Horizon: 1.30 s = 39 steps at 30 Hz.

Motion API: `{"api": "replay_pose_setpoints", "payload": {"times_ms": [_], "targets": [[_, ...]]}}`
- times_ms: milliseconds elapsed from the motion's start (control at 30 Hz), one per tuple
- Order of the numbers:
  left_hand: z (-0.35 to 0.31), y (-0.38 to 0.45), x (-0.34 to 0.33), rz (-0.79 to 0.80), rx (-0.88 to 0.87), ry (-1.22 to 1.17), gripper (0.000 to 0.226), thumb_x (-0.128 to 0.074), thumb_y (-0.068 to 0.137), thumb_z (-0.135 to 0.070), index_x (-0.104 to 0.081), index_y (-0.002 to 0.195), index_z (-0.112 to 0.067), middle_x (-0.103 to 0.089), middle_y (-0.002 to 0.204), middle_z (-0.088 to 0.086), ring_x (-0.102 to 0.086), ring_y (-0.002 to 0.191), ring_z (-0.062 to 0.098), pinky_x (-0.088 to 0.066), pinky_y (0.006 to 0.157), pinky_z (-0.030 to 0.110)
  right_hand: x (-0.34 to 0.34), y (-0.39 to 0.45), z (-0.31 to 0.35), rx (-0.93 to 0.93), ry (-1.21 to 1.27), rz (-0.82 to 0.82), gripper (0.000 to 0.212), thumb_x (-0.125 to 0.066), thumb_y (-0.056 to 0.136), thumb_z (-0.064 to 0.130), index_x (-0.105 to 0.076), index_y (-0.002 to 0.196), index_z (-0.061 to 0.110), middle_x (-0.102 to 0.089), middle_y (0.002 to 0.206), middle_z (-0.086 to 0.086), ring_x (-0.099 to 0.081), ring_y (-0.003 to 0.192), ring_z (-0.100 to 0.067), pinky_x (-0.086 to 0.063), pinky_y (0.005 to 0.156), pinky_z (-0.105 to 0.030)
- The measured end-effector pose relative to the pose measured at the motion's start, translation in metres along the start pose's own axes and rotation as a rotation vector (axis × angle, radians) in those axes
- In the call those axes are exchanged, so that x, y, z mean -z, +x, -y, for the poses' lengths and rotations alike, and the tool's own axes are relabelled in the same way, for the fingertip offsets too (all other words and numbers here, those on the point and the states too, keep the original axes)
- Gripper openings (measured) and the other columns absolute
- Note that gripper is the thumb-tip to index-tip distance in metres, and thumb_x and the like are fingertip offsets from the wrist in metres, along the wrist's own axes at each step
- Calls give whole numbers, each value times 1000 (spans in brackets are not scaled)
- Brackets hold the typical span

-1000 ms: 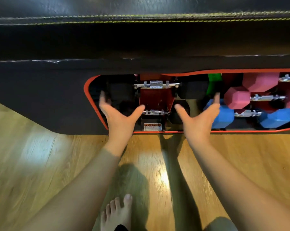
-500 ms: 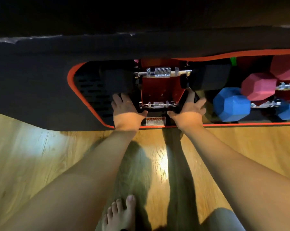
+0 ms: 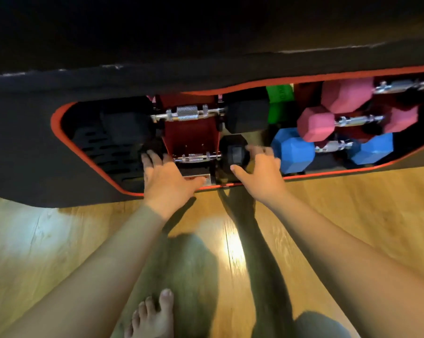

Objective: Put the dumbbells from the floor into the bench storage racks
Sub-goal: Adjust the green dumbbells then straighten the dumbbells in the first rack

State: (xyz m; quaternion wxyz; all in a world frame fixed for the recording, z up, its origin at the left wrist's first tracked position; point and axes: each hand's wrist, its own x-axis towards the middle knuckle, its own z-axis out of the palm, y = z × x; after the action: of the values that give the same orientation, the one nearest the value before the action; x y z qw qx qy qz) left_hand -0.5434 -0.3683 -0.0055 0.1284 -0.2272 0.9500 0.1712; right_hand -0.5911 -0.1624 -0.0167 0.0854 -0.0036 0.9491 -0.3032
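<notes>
A small black dumbbell [image 3: 234,152] with a chrome handle lies on the lowest rung of the red rack [image 3: 190,132] inside the bench's storage opening. My left hand [image 3: 166,178] lies palm down over its left head, which is hidden under my fingers. My right hand [image 3: 261,170] cups its right head between thumb and fingers. A larger black dumbbell [image 3: 246,113] rests on the rung above. To the right, pink dumbbells [image 3: 314,124] and a blue dumbbell [image 3: 292,150] sit in a second rack.
The black padded bench [image 3: 157,45] overhangs the opening, which has a red rim [image 3: 59,128]. A green dumbbell head [image 3: 278,103] shows behind the large black one. Wooden floor [image 3: 352,215] lies in front, with my bare foot [image 3: 152,315] on it.
Both hands went from spread and apart in front of the rack onto the small dumbbell's heads. The right hand has since slid right, uncovering the right head. The view has tilted.
</notes>
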Motion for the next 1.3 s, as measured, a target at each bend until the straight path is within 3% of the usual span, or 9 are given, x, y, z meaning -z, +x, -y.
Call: {"api": "replay_pose_setpoints", "payload": {"times_ms": [67, 167, 367, 467, 567, 700, 900, 1067, 1300], "targets": [[-25, -30, 11, 105, -72, 97, 102, -52, 72, -79, -41, 143, -7, -37, 149, 22, -24, 143, 37, -24, 116, 47, 21, -9, -22, 56, 35, -36, 44, -63, 88, 47, -60, 121, 18, -50, 120, -7, -48, 114, -30, -43, 98, -41], [-76, -71, 30, 242, -230, 49, 66, -55, 72, -77, -62, 102, -18, -66, 109, 7, -62, 102, 29, -52, 90, 43, 59, -15, -61, 64, 107, -180, 28, -65, 89, 38, -65, 104, 14, -58, 106, -5, -57, 102, -23, -45, 92, -36], [-208, -90, 36, -71, -609, -384, 70, -72, 77, -49, -44, 133, -19, -55, 129, 3, -54, 118, 24, -47, 95, 39, 149, -5, -110, -65, 117, -600, 24, -62, 88, 28, -57, 103, 9, -55, 107, -13, -53, 99, -31, -43, 90, -42], [-265, -74, 39, -126, -576, -350, 55, -68, 81, -53, -52, 115, -11, -57, 105, 7, -57, 104, 30, -45, 78, 36, 190, 7, -123, -174, 71, -768, 45, -66, 84, 28, -47, 119, 8, -44, 124, -16, -44, 113, -38, -36, 97, -46], [-303, -64, 38, 15, -502, -219, 46, -55, 89, -60, -54, 101, -16, -49, 94, 3, -51, 87, 24, -32, 69, 29, 224, 29, -130, -260, -20, -718, 85, -74, 81, 39, -27, 143, 5, -28, 144, -20, -32, 128, -44, -28, 107, -48], [-327, -44, 30, 232, -427, -208, 51, -49, 95, -56, -59, 116, -11, -63, 114, 10, -60, 104, 28, -36, 73, 28, 251, 63, -140, -357, -103, -410, 120, -69, 77, 61, 5, 154, 7, -6, 160, -22, -14, 143, -42, -20, 115, -44], [-337, -36, 35, 419, -313, -250, 65, -45, 98, -49, -39, 143, -2, -45, 145, 15, -43, 132, 32, -36, 97, 30, 247, 78, -139, -416, -73, -397, 112, -65, 79, 64, -6, 153, 4, -16, 157, -22, -25, 139, -40, -29, 114, -45], [-335, -33, 31, 448, -297, -283, 66, -49, 96, -51, -44, 138, 0, -52, 135, 16, -51, 118, 29, -35, 82, 29, 246, 81, -138, -447, -185, -405, 103, -59, 80, 70, -26, 149, 0, -13, 158, -17, -25, 138, -41, -25, 111, -47], [-333, -31, 30, 453, -277, -291, 74, -53, 92, -55, -41, 141, 0, -46, 142, 16, -44, 130, 32, -35, 98, 31, 242, 79, -138, -376, -182, -469, 108, -63, 84, 60, 4, 154, 11, -12, 160, -11, -20, 141, -38, -23, 112, -49]]}}
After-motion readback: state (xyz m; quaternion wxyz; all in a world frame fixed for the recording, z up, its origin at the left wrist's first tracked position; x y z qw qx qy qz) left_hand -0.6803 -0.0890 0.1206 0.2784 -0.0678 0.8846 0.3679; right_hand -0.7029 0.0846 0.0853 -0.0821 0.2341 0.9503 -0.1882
